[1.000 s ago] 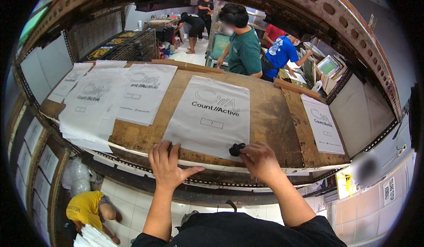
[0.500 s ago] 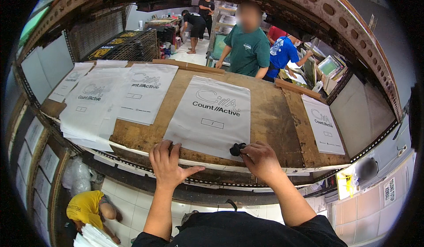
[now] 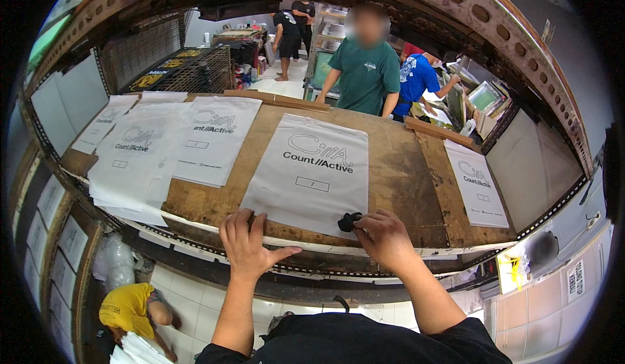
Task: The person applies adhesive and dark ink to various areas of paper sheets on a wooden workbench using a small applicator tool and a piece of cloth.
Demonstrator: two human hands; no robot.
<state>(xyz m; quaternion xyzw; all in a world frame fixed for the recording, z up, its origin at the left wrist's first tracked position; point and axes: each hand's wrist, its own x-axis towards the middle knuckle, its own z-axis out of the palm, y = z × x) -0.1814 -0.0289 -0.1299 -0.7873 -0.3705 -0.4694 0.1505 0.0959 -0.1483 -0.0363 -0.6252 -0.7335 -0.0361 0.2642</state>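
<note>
A flat white printed sheet (image 3: 303, 198), thin like a plastic bag, lies in front of me on the brown wooden board (image 3: 403, 175). At its lower left corner rests my left hand (image 3: 250, 240). Those fingers are stretched out and the thumb points right along the board's front edge. My right hand (image 3: 385, 237) pinches a small bunched black cloth (image 3: 348, 221) against the sheet's lower right corner. The part of the cloth under the fingertips is hidden.
Overlapping printed sheets (image 3: 130, 175) lie at the left, and one printed sheet (image 3: 478, 188) at the right. A perforated metal frame (image 3: 514, 32) arches overhead. Beyond the board stands a person in green (image 3: 364, 71). Below left, a person in yellow (image 3: 127, 308) bends near the floor.
My hands and the cloth stay in nearly the same place. At the back, a bent person in black has straightened up. The person in green has shifted slightly.
</note>
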